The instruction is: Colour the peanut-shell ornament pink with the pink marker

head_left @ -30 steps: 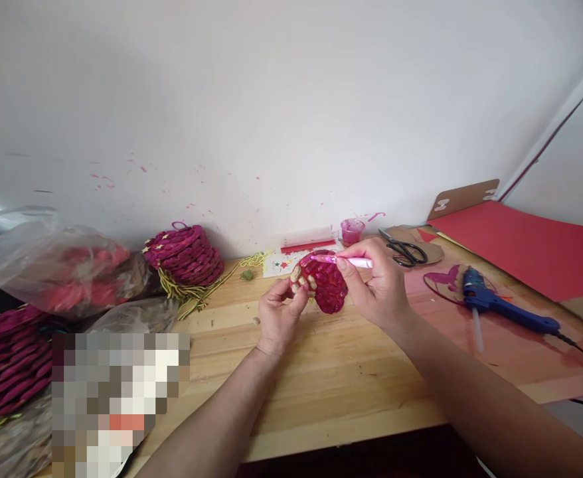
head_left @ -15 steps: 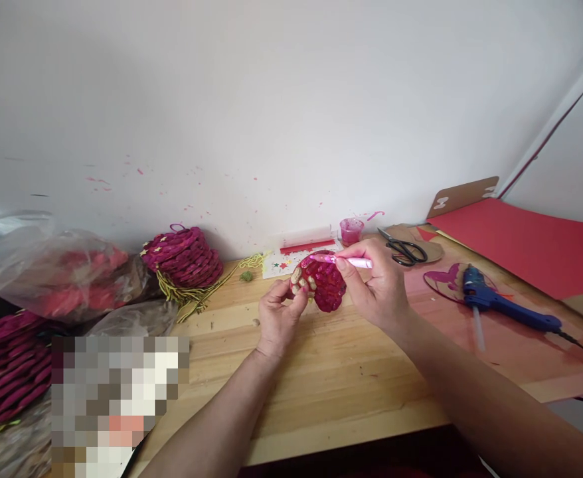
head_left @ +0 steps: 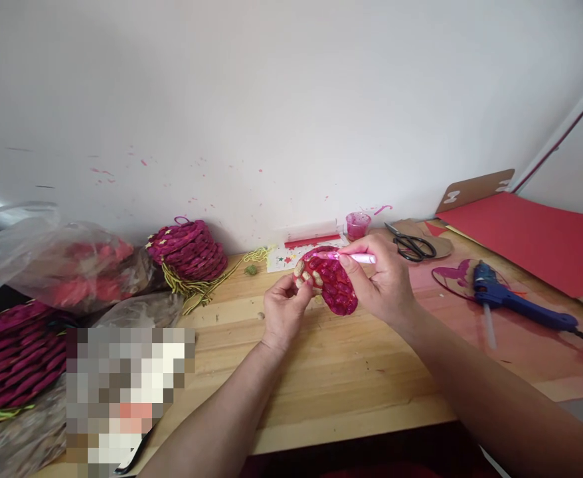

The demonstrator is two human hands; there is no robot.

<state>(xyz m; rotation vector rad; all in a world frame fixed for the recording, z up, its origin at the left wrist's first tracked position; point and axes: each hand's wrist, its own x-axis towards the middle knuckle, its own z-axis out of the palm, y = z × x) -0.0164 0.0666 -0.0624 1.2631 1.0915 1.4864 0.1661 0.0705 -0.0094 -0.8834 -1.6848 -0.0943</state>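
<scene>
My left hand (head_left: 284,309) pinches the left edge of a red heart-like piece (head_left: 338,285) covered with magenta-painted peanut-like lumps. A few unpainted tan lumps (head_left: 305,271) show near my left fingertips. Between the thumb and fingers of my right hand (head_left: 384,282) is a white-handled brush (head_left: 358,258). Its pink tip lies at the upper part of the piece, over the painted lumps. The piece is held up above the wooden table (head_left: 321,372).
Behind the piece stands a cup of pink paint (head_left: 358,226). Scissors (head_left: 415,247), a blue glue gun (head_left: 520,305) and red card (head_left: 530,232) lie to the right. Magenta bundles (head_left: 189,251) and plastic bags (head_left: 72,272) sit left.
The view has shifted slightly, so most things appear a little further right. The piece is turned slightly, and the brush tip stays at its upper part. Both hands keep their holds.
</scene>
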